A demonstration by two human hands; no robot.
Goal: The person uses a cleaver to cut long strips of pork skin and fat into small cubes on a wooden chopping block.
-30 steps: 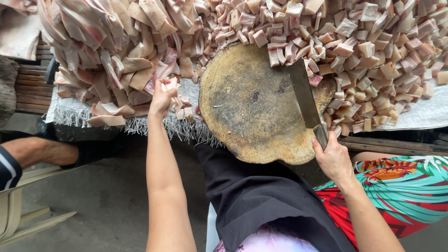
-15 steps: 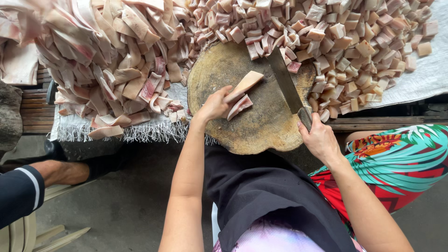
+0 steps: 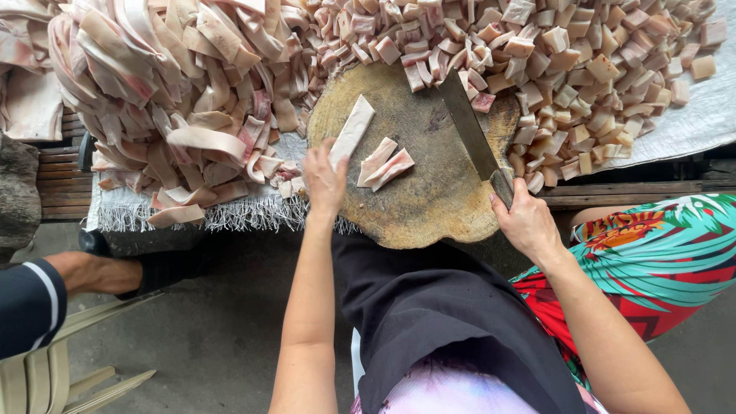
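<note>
A round wooden chopping block [image 3: 429, 199] lies in front of me. My left hand [image 3: 325, 181] rests on its left side, fingers on the near end of a long pale strip of pork skin [image 3: 352, 130]. Two shorter strips [image 3: 386, 163] lie just right of it. My right hand [image 3: 526, 222] grips the handle of a cleaver [image 3: 469, 130], whose blade lies over the block's right half, pointing away from me.
A heap of long uncut strips [image 3: 176, 100] fills the left of the table. A pile of cut cubes [image 3: 567, 69] covers the far right, on a white cloth [image 3: 690, 123]. Another person's foot and dark sleeve [image 3: 46, 291] are at lower left, beside a chair [image 3: 46, 368].
My left hand reached into the strip heap, brought several strips onto the block and laid them down. The cleaver stayed over the block's right side in my right hand.
</note>
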